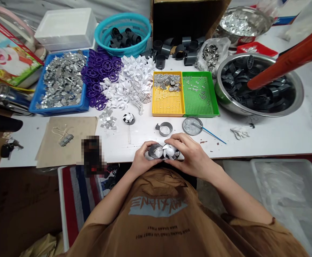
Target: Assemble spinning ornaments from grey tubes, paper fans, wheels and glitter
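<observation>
My left hand (140,161) is closed around a dark grey round housing (155,151) at the table's front edge. Between the fingers and thumb of my right hand (193,157) is a small white fan wheel (169,151) with dark grey plastic around it. The two pieces meet side by side; whether they are joined I cannot tell. Just beyond my hands lies a grey ring with a side tab (164,129). A round dish of clear stuff (191,126) is to its right, with a thin blue stick (212,135) resting across it. Another white fan wheel (129,118) sits further left.
Farther back are a blue tray of metal pieces (32,106), purple rings (102,75), white fan parts (134,75), a turquoise basket (99,35), yellow (168,107) and green trays (201,108). A steel bowl of dark parts (260,111) stands right, a red-orange pole (290,57) slanting over it.
</observation>
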Tool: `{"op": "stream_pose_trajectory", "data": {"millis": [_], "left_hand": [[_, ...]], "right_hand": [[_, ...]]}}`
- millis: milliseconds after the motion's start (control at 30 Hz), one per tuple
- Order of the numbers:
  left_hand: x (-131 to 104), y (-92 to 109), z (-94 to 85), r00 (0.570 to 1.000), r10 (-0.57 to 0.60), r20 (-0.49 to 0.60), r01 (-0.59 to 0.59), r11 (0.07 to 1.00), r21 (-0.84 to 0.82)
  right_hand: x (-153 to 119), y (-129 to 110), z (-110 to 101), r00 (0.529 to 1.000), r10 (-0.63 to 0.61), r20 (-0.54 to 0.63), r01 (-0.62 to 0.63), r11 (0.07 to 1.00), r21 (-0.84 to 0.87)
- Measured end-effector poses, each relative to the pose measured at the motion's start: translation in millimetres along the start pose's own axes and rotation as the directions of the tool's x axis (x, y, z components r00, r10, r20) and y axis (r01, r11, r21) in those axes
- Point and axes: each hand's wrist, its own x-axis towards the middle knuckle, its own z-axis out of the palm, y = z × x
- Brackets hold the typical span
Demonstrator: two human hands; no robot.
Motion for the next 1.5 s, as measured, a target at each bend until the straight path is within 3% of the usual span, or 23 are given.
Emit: {"op": "stream_pose_trajectory", "data": {"millis": [333, 533, 800, 1200, 1500], "left_hand": [[1, -4, 8.5, 0.998, -0.015, 0.066, 0.035, 0.947, -0.32], [1, -5, 9.7, 0.989, -0.031, 0.142, 0.088, 0.904, -0.418], [1, -2, 6.2, 0.986, -0.037, 0.163, 0.096, 0.922, -0.374], [-2, -5, 4.3, 0.991, -0.048, 0.124, 0.082, 0.953, -0.29], [-3, 1, 0.6, 0.996, -0.038, 0.075, 0.047, 0.991, -0.127]], "right_hand": [[3, -2, -5, 1.0, 0.0, -0.025, 0.003, 0.993, 0.116], [3, -2, -9, 1.0, 0.008, 0.01, -0.008, 0.996, 0.086], [17, -10, -26, 0.968, -0.009, 0.251, 0.035, 0.995, -0.097], [33, -22, -42, 0.908, -0.042, 0.417, 0.163, 0.952, -0.258], [49, -42, -39, 0.875, -0.076, 0.479, 0.317, 0.837, -0.447]]}}
